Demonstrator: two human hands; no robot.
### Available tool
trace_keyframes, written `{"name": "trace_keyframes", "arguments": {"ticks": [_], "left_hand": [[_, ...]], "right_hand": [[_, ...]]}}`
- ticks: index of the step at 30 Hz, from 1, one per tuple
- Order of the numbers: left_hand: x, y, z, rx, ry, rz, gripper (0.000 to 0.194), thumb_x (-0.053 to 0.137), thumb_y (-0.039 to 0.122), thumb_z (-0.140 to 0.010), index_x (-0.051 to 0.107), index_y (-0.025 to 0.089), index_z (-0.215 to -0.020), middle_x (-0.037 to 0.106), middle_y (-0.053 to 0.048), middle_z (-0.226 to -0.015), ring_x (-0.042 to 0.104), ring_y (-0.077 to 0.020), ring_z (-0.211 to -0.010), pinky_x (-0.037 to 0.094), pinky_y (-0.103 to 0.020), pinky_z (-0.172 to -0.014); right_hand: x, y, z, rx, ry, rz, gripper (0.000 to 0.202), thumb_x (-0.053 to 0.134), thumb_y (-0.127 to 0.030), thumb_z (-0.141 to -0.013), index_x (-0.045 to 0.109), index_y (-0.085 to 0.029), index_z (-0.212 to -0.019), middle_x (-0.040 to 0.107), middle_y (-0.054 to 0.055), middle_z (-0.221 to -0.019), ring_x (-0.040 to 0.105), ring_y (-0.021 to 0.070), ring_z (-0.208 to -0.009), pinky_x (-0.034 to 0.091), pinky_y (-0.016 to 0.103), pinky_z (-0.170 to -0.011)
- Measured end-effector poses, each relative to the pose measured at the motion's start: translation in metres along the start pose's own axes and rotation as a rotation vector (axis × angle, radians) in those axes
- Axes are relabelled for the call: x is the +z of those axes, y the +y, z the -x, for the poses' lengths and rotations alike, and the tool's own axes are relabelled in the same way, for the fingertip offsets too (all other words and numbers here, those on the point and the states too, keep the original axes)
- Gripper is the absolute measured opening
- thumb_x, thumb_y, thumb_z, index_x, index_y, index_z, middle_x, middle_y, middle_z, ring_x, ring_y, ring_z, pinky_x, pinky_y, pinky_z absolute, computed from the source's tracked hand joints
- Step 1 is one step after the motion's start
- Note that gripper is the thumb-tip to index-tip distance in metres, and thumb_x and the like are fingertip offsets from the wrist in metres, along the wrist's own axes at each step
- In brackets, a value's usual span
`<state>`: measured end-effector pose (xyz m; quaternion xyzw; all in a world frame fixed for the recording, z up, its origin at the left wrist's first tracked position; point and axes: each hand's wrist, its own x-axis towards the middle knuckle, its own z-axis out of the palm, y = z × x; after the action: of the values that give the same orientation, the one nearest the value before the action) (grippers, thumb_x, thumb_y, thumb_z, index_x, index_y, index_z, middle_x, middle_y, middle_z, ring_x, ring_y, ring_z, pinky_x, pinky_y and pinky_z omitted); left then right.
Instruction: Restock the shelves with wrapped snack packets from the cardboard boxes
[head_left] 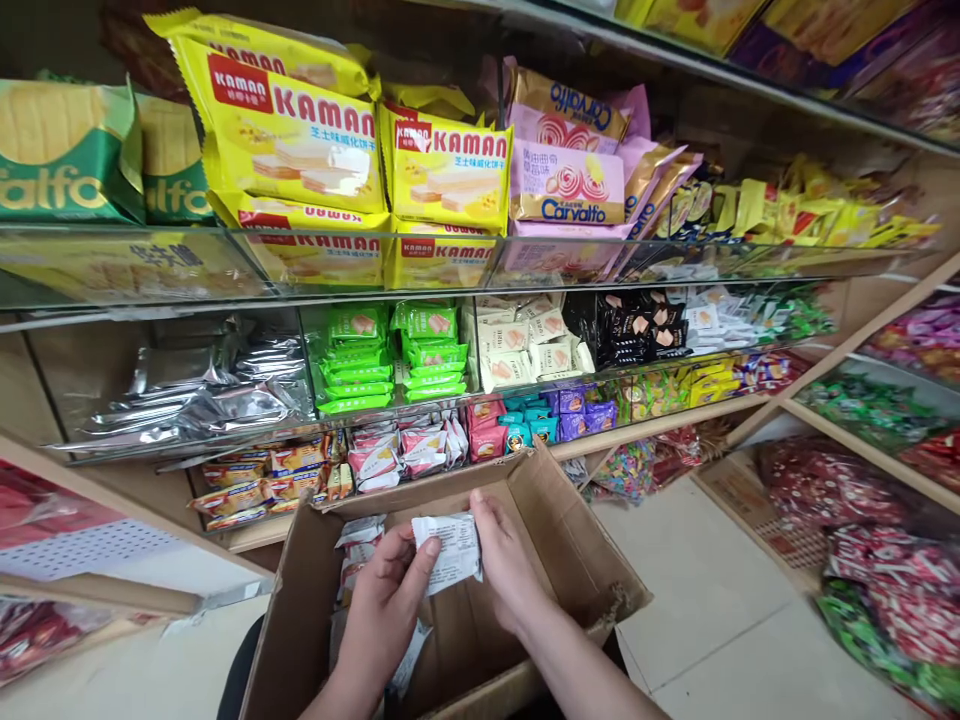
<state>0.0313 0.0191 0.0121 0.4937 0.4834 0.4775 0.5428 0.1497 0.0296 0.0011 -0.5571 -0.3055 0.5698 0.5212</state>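
"In the head view, what's in the box (581, 565) at six o'clock?"

"Packs (361, 545) along its nine o'clock side."

"And the packet (454, 548)?"

"Over the box, between the hands: white, shiny, dark print on its face. The left hand (386, 595) pinches it between thumb and fingers. The right hand (510, 565) lies at its three o'clock edge; I can't tell whether that one grips."

"Round about?"

"Yellow KAMAN packs (322, 150) at eleven, silver packs (180, 395) at nine, tiles (712, 620) past four."
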Motion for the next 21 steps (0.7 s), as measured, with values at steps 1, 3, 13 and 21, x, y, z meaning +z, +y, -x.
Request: {"name": "trace_keyframes", "arguments": {"ticks": [1, 3, 13, 21], "left_hand": [[0.002, -0.001, 0.001, 0.022, 0.046, -0.020, 0.028, 0.060, 0.042, -0.069, 0.056, 0.019, -0.085, 0.066, -0.002, -0.076, 0.061, -0.0162, -0.069, 0.050, -0.029, -0.067], [0.005, -0.002, 0.002, 0.071, 0.165, -0.106, 0.029, 0.058, 0.045, -0.069, 0.055, 0.019, -0.082, 0.064, -0.001, -0.073, 0.060, -0.0153, -0.066, 0.050, -0.027, -0.063], [-0.008, 0.011, 0.009, 0.172, 0.414, -0.464, 0.020, 0.052, 0.037, -0.075, 0.051, 0.022, -0.062, 0.049, 0.005, -0.053, 0.043, -0.0107, -0.051, 0.036, -0.020, -0.052], [-0.012, 0.015, 0.011, 0.139, 0.364, -0.460, 0.024, 0.047, 0.041, -0.077, 0.050, 0.023, -0.062, 0.048, 0.004, -0.053, 0.043, -0.0124, -0.052, 0.035, -0.021, -0.049]], "right_hand": [[0.003, 0.002, 0.000, 0.019, -0.009, -0.031, 0.041, 0.039, -0.061, -0.075, 0.041, -0.020, -0.070, 0.050, -0.002, -0.058, 0.050, 0.0126, -0.050, 0.035, 0.022, -0.043], [0.007, 0.006, 0.001, -0.032, -0.017, -0.034, 0.041, 0.038, -0.060, -0.077, 0.039, -0.020, -0.066, 0.045, -0.004, -0.053, 0.046, 0.0110, -0.044, 0.031, 0.021, -0.040], [0.006, 0.009, 0.002, -0.584, 0.153, 0.640, 0.038, 0.027, -0.042, -0.088, 0.041, -0.020, -0.061, 0.050, 0.002, -0.054, 0.046, 0.0136, -0.051, 0.029, 0.025, -0.049], [0.005, -0.006, 0.013, -0.587, 0.108, 0.667, 0.039, 0.026, -0.040, -0.089, 0.039, -0.021, -0.057, 0.046, 0.000, -0.048, 0.044, 0.0124, -0.046, 0.028, 0.024, -0.046]]}}
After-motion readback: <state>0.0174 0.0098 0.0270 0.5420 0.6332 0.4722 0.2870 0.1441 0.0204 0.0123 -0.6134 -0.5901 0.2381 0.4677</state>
